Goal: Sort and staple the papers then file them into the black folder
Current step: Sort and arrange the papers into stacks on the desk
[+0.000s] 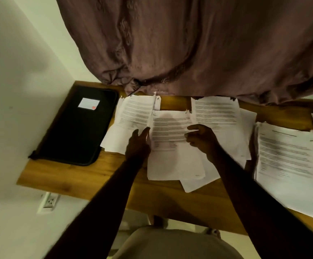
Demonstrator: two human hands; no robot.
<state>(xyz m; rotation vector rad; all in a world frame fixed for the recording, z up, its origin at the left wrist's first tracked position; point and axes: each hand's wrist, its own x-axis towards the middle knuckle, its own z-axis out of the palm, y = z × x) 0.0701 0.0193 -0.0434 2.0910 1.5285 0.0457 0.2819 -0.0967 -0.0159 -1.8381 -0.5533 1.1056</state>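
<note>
the printed sheet (170, 128) lies on the wooden desk (163, 199) between our hands, long axis running away from us. left hand (137, 144) touches its left edge, fingers loose; right hand (202, 141) pinches its right edge.

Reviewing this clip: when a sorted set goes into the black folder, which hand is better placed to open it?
Probably the left hand. It rests at the left edge of the middle sheet, on the side nearest the closed black folder. The right hand pinches that sheet's right edge and would have to cross over.
</note>
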